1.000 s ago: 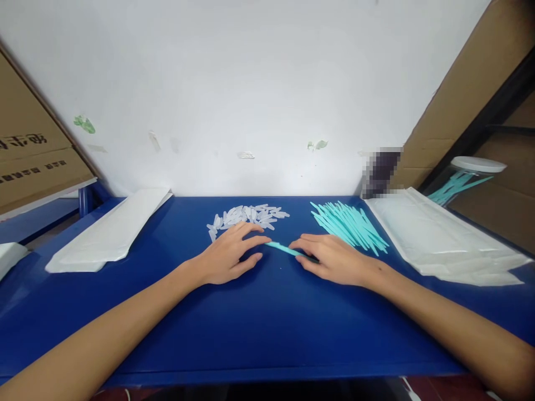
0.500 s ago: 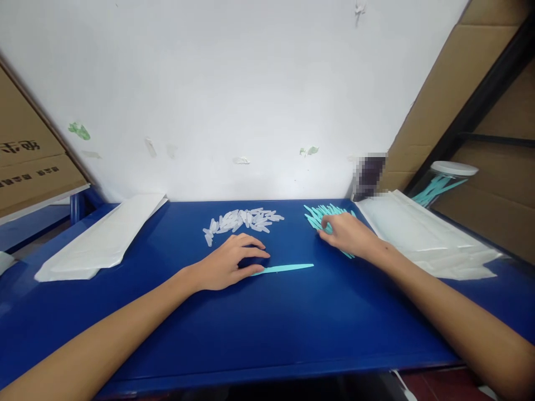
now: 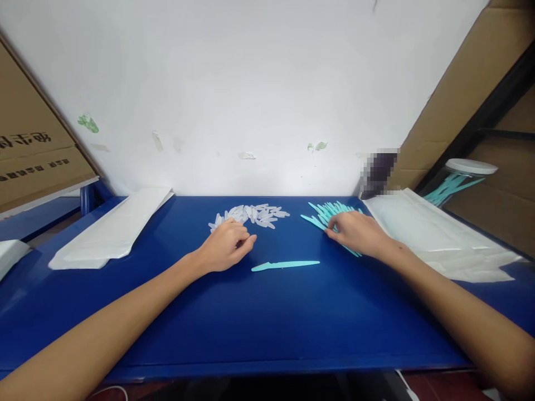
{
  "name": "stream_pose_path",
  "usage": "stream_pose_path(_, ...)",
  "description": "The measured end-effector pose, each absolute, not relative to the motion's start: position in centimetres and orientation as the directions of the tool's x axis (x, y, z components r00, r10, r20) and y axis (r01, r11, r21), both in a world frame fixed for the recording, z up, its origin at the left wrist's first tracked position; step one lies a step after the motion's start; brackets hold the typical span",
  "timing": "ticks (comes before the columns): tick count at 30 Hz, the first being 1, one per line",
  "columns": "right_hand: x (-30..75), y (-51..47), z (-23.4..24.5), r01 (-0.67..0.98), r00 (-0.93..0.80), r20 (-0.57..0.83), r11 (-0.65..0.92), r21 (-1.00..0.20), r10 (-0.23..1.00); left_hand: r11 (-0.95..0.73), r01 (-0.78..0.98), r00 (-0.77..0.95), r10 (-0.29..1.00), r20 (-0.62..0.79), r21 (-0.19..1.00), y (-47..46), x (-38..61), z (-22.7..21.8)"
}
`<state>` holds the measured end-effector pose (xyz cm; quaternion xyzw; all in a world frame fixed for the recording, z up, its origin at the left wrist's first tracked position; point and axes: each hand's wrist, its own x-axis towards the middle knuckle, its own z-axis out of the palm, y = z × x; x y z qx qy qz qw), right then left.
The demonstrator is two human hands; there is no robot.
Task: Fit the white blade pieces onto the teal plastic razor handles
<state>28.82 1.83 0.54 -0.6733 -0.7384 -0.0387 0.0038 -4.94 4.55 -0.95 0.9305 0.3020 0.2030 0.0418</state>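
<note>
One slim turquoise eyebrow razor point(image 3: 288, 264) lies by itself on the blue table, its handle pointing right. Behind it is a loose pile of translucent white blade caps point(image 3: 261, 214). My left hand point(image 3: 229, 245) is at the near left edge of these caps with curled fingers; whatever is in them is hidden. At the right, my right hand point(image 3: 355, 231) pinches a turquoise razor at the near side of a heap of more razors point(image 3: 330, 209). That razor's tip sticks out to the left of the fingers.
White plastic sleeves point(image 3: 112, 228) lie at the left, and another stack of sleeves point(image 3: 434, 239) at the right. A lidded clear jar point(image 3: 455, 181) with turquoise razors stands far right. Behind the blue table point(image 3: 267, 323) rises a white wall point(image 3: 251, 83); a cardboard box point(image 3: 37, 139) is at left.
My left hand has let go of the single razor and moved back and left to the caps, its fingers curling. My right hand stays at the razor heap, now pinching one.
</note>
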Motion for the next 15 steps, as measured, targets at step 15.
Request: stream_pose_path(15, 23.7, -0.5, -0.7, 0.823, -0.509, 0.141, 0.528, -0.211, 0.849, -0.877, 0.409, 0.845, 0.468, 0.259, 0.251, 4.4, -5.5, -0.9)
